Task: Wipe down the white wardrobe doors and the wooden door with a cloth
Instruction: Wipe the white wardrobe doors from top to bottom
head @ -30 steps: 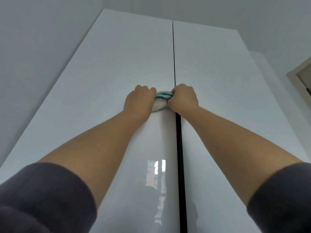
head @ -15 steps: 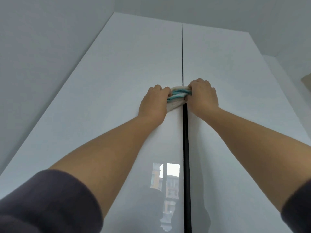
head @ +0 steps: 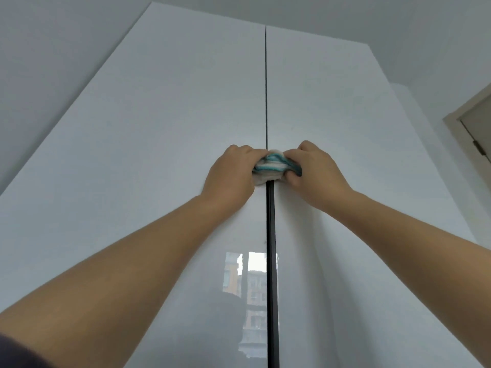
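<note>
Overhead, left hand (head: 229, 172) and right hand (head: 316, 172) grip 1 bunched white-and-teal cloth (head: 273, 168), fingers curled round its ends. The cloth presses on the dark seam (head: 270, 235) between the 2 white wardrobe doors (head: 159, 128). Bare glossy panel runs wide either side and above. The wooden door (head: 479, 123) shows at the far right edge.

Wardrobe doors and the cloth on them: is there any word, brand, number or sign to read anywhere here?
None can be read.
The white wardrobe doors are plain.
The cloth, gripped by the left hand and right hand, shows only teal and white stripes.
The reflection in the gloss shows buildings, no lettering.
The door frame at right bears no sign.
</note>
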`<state>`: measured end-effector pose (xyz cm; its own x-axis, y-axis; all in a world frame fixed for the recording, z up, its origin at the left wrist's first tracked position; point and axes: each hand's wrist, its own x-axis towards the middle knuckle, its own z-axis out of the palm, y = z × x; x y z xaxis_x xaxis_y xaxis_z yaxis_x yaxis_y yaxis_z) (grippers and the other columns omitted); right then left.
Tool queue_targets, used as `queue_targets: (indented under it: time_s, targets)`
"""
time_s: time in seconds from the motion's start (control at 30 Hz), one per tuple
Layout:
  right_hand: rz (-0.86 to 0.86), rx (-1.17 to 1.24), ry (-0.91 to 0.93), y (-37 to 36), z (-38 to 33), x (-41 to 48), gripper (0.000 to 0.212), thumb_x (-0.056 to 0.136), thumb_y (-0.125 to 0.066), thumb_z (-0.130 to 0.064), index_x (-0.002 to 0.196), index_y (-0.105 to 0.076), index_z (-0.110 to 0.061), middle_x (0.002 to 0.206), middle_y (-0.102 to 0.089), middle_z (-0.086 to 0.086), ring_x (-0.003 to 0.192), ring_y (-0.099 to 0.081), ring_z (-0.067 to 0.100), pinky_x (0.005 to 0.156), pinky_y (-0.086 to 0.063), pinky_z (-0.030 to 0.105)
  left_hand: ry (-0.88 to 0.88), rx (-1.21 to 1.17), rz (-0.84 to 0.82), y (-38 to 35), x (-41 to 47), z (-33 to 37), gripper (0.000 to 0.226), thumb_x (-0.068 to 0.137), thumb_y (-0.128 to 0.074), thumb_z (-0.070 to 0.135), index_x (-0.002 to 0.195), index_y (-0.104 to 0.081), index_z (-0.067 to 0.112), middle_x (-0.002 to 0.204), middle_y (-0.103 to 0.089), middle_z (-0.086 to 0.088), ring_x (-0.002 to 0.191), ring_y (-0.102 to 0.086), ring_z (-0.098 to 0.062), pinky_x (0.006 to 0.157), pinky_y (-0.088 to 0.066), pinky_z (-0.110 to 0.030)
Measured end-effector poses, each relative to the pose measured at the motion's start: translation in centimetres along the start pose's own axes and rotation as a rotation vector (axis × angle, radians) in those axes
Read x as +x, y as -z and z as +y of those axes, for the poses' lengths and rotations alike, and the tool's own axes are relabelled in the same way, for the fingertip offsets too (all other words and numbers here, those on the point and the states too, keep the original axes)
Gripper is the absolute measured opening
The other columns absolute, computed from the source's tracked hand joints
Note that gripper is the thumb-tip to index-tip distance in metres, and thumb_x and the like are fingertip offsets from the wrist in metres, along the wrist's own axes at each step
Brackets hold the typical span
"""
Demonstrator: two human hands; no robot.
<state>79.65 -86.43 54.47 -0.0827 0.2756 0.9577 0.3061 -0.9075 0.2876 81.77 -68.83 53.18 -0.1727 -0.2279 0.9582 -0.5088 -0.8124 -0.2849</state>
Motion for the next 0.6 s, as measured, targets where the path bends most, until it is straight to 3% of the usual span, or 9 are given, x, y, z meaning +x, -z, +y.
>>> queue_targets:
  time_s: [0.27, 0.4, 0.6]
  targets:
    - [0.052, 0.015, -0.041, -0.7, -1.9, -5.0, 0.02, 0.085, -0.054, -0.011, 0.101, -0.066, -0.012, 0.09, -0.046, 0.004, 0.081, -0.046, 0.022, 0.066, -0.047, 0.04, -0.083, 0.047, 0.057, -0.3, -4.7, 1.1, 0.065, 0.075, -0.052, -0.013, 0.133, -0.058, 0.016, 0.113, -0.064, -0.004, 0.102, -0.051, -0.03, 0.071, -0.045, -0.038]
    - [0.071, 0.019, -0.055, -0.8, -2.7, -7.2, 0.023, 0.084, -0.055, -0.008, 0.103, -0.067, -0.013, 0.088, -0.046, 0.003, 0.082, -0.047, 0.023, 0.065, -0.046, 0.039, -0.137, 0.077, 0.098, -0.2, -6.7, 1.5, 0.065, 0.06, -0.062, -0.017, 0.119, -0.067, 0.01, 0.094, -0.068, -0.005, 0.085, -0.059, -0.033, 0.059, -0.039, -0.029]
    - [0.059, -0.007, -0.088, -0.7, -4.2, -11.2, 0.025, 0.081, -0.056, -0.003, 0.101, -0.067, -0.013, 0.086, -0.045, 0.001, 0.079, -0.044, 0.021, 0.06, -0.042, 0.034, -0.151, 0.06, 0.095, 0.0, -10.2, 2.7, 0.062, 0.048, -0.071, -0.016, 0.105, -0.07, 0.008, 0.084, -0.068, -0.004, 0.076, -0.061, -0.031, 0.056, -0.052, -0.034]
